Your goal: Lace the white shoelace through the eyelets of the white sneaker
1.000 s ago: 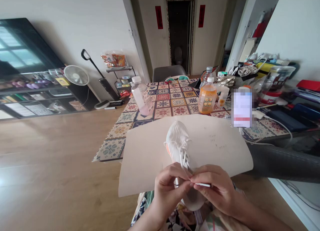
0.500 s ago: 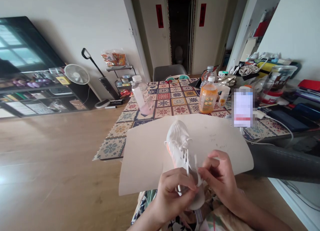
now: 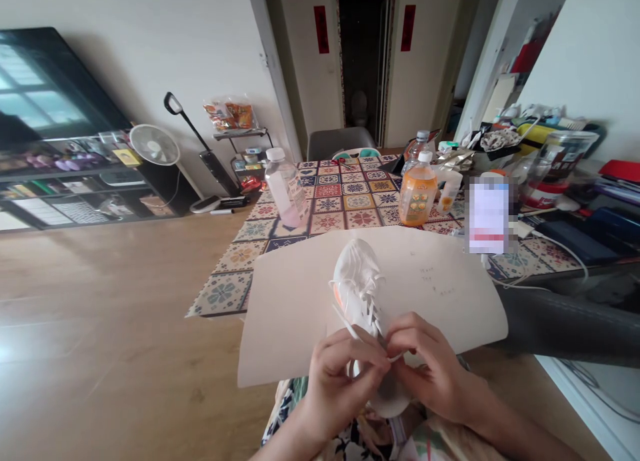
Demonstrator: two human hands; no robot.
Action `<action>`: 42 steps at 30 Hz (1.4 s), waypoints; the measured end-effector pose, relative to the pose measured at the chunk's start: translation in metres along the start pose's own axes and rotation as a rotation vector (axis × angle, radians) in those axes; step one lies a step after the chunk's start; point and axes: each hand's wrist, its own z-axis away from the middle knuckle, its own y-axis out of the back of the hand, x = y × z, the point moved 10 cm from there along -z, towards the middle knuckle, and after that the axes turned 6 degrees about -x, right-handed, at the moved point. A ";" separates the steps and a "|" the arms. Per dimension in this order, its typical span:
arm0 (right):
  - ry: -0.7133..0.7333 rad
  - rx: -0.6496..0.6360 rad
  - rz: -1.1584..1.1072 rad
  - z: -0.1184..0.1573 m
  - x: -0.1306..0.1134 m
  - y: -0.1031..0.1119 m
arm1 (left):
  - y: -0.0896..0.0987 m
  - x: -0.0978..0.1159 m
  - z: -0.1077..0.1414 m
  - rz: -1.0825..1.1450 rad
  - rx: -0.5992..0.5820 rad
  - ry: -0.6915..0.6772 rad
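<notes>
A white shoe [image 3: 356, 268] points away from me, its toe over a large sheet of white paper [image 3: 290, 314] and its heel end by my lap. My left hand [image 3: 345, 374] pinches a white shoelace [image 3: 346, 320], and a loose length of it sticks up over the fingers. Right beside it, my right hand [image 3: 425, 361] is closed on the lace too, fingertips nearly meeting those of the left over the shoe's opening. Both hands partly hide the shoe's tongue and ankle part.
Beyond the paper, a patterned tablecloth [image 3: 327, 204] bears a pinkish bottle [image 3: 287, 191], an orange bottle [image 3: 417, 194] and a blurred phone [image 3: 487, 218] with a white cable. Clutter fills the table's right side. A grey chair [image 3: 340, 141] stands behind.
My right hand has moved left and come up against my left hand. The lace end now lies over my left fingers, pointing up and left.
</notes>
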 end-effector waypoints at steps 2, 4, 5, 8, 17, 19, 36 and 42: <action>0.119 0.038 0.127 0.002 -0.013 0.004 | 0.003 -0.009 0.000 0.053 0.036 0.074; 0.214 0.037 0.242 0.004 -0.024 0.005 | 0.004 -0.017 0.002 0.098 0.060 0.143; 0.239 0.028 0.273 0.005 -0.028 0.004 | 0.004 -0.022 0.003 0.120 0.062 0.178; 0.222 0.042 0.240 0.007 -0.027 0.008 | 0.003 -0.034 0.007 0.176 0.058 0.270; -0.204 0.382 -0.732 0.016 0.066 0.029 | 0.085 -0.078 0.027 0.591 0.687 0.327; -0.217 0.386 -0.968 0.014 0.078 0.029 | 0.100 -0.086 0.026 0.712 0.738 0.350; -0.204 -0.222 -0.872 0.013 0.083 0.003 | 0.074 -0.118 0.022 0.833 0.354 0.597; -0.545 -0.322 -0.443 0.022 0.096 -0.010 | 0.047 -0.103 0.023 0.038 -0.227 0.665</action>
